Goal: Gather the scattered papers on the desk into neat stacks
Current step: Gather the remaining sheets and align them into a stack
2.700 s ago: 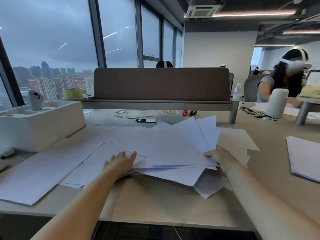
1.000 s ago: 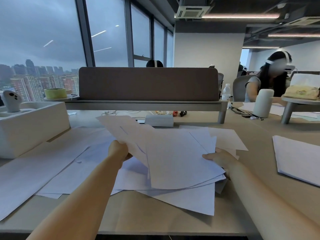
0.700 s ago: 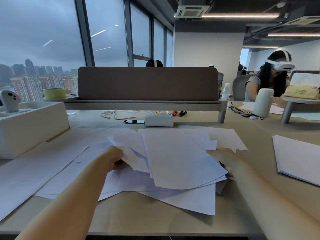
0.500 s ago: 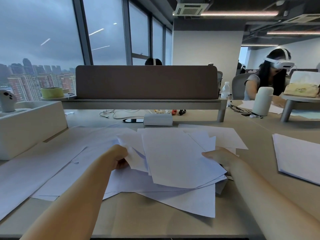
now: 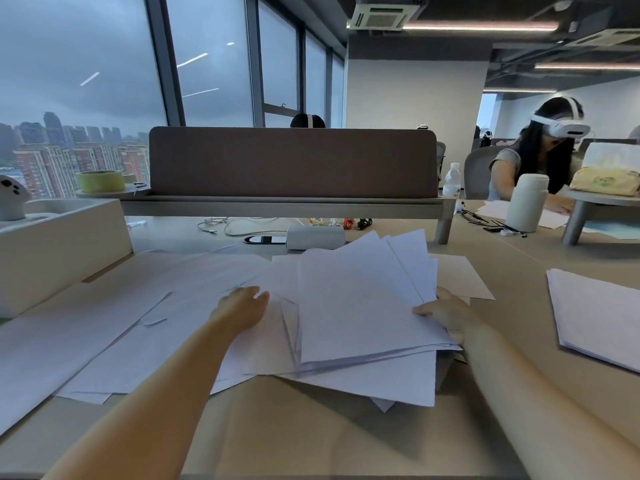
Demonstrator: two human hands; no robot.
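Mid-gather: our right hand [image 5: 446, 315] grips the fanned bundle of white paper sheets [image 5: 363, 306], left hand [image 5: 244, 306] flat and open on loose sheets [image 5: 145, 327] beside it; next, sweep those under the bundle.

A fanned bundle [image 5: 360, 306] of sheets lies at the middle of the desk [image 5: 311, 434], on top of other loose sheets [image 5: 145, 341] that spread away to the left. The left hand [image 5: 242, 306] rests flat on those sheets just left of the bundle; the right hand [image 5: 446, 315] is at the bundle's right edge, thumb on top. A separate stack [image 5: 595, 317] lies well apart to the right. A box [image 5: 59, 251] stands at far left. Behind the bundle sit a small case [image 5: 315, 237] and cables [image 5: 228, 226], under a shelf [image 5: 284, 204] carrying a divider [image 5: 292, 162]. A tape roll [image 5: 100, 181] is on the shelf's left end. A flask [image 5: 526, 202] stands at right rear.
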